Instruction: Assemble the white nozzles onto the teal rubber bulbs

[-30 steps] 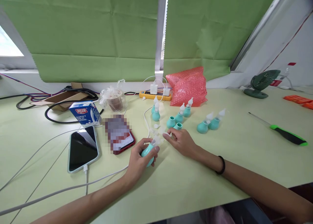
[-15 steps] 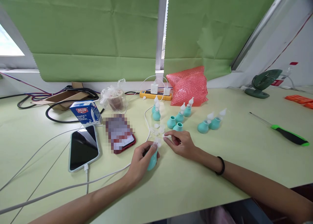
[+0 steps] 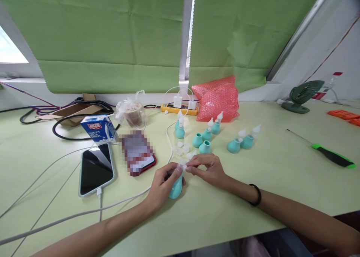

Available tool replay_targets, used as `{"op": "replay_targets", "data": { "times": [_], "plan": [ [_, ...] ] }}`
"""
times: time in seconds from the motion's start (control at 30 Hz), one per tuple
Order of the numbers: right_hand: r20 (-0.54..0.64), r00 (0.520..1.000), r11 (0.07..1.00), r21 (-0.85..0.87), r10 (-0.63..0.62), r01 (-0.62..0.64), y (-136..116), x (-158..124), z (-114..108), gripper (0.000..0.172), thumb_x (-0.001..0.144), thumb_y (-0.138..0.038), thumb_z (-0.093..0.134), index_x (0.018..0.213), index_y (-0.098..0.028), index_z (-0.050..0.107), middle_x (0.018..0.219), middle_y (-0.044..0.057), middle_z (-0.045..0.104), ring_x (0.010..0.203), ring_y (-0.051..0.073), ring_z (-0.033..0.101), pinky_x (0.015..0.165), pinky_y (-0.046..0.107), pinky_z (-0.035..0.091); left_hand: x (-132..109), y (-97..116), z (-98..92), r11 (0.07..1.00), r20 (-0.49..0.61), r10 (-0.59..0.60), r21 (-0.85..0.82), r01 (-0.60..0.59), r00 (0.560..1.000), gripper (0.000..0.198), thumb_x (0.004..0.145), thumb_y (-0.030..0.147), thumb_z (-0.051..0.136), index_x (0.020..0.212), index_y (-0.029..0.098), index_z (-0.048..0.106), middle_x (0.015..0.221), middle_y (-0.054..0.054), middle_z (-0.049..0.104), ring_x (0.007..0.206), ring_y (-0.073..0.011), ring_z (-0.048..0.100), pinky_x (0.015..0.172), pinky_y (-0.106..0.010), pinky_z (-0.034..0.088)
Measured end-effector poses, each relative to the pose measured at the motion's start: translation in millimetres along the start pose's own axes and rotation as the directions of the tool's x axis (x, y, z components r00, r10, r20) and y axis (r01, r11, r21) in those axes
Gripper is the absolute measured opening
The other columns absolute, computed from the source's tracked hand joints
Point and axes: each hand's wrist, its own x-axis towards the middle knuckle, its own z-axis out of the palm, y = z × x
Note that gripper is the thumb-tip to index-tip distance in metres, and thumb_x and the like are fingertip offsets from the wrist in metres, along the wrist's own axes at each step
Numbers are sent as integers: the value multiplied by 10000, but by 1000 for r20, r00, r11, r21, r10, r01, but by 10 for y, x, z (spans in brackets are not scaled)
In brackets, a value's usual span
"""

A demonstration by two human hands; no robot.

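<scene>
Head view, only one there is.

Left hand: fingers wrapped around the teal bulb, clamped. The bulb stands upright with its base on the table, just in front of me at centre. My read: resting it on the table takes the weight and keeps the neck pointing up and steady.

Right hand: thumb and forefinger pinched together on a clear tip, right at the bulb's neck and touching my left fingertips. A pinch because the part is small. Can't tell if the tip is seated or only resting on the neck.

Stock lies just behind my hands:
- loose clear tips, nearest
- two bare bulbs, mouths up, no tips; insides not visible
- tipped bulbs in pairs behind them and to the right

Containers:
- pink bubble-wrap bag at the back by the wall, bulging; contents hidden
- clear plastic bag holds a brownish cup; can't tell what's in it
- milk carton upright, looks closed
- cardboard box far left, cables over it; inside not visible

Two phones left of the bulb, near one on a charging cable.
</scene>
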Motion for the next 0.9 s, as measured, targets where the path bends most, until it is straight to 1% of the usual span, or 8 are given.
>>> {"op": "replay_targets", "data": {
  "times": [0.1, 0.23, 0.33, 0.43, 0.53, 0.63, 0.8, 0.9],
  "plan": [
    [-18, 998, 996, -65, -58, 57, -18, -16, 7, 71, 719, -177, 579, 715, -174, 650, 497, -6, 570, 468, 106, 515, 482, 239, 442, -1, -4, 7, 999, 15, -11, -50, 11, 1000, 267, 803, 373, 446, 754, 132, 548, 594, -19, 585, 518, -121, 512, 504, -214, 383],
    [-66, 989, 981, -148, -134, 123, -49, -45, 16, 71, 714, -164, 572, 717, -181, 641, 520, 0, 587, 457, 105, 520, 467, 234, 446, -11, -6, 21, 994, 23, -29, -106, 31, 999, 261, 805, 378, 450, 781, 132, 531, 599, -21, 589, 532, -126, 524, 502, -215, 390],
    [-94, 979, 971, -174, -183, 165, -73, -58, 27, 54, 677, -155, 611, 720, -177, 637, 520, 4, 588, 451, 108, 526, 451, 230, 450, -15, -4, 27, 990, 7, -21, -138, 22, 1000, 243, 804, 369, 460, 789, 133, 516, 608, -21, 593, 561, -132, 537, 532, -226, 406],
    [-97, 972, 964, -183, -214, 194, -76, -64, 46, 83, 686, -132, 601, 745, -173, 644, 536, 10, 600, 465, 110, 542, 455, 225, 456, -11, -3, 30, 986, 8, -12, -166, 13, 1000, 221, 800, 353, 473, 800, 134, 504, 634, -27, 604, 589, -141, 556, 561, -240, 421],
    [-117, 961, 955, -190, -251, 226, -54, -63, 61, 101, 695, -96, 586, 746, -157, 649, 582, 32, 627, 503, 115, 572, 472, 216, 463, -1, -8, 29, 986, 1, -23, -165, 23, 1000, 214, 784, 345, 500, 814, 133, 496, 630, -29, 613, 587, -144, 563, 557, -240, 423],
    [-112, 949, 943, -194, -295, 270, -29, -61, 54, 104, 694, -73, 581, 744, -139, 645, 583, 39, 629, 512, 112, 577, 470, 202, 458, 12, -17, 26, 993, -19, -16, -120, 13, 1000, 212, 767, 338, 526, 785, 130, 487, 600, -27, 612, 566, -140, 557, 531, -229, 409],
    [-48, 961, 941, -223, -272, 255, -10, -72, 15, 74, 695, -84, 577, 719, -141, 619, 539, 14, 591, 477, 94, 531, 459, 200, 430, 14, -23, 27, 993, -21, -16, -121, 14, 1000, 207, 745, 318, 557, 714, 135, 466, 581, -21, 608, 540, -124, 540, 513, -214, 400],
    [-20, 975, 951, -226, -222, 212, -27, -79, 16, 66, 700, -95, 559, 705, -152, 591, 531, -3, 558, 461, 82, 490, 458, 201, 417, 2, -25, 29, 994, -25, -3, -113, 0, 1000, 198, 749, 314, 555, 729, 137, 468, 591, -19, 605, 545, -124, 543, 514, -212, 399]
  ]
}}
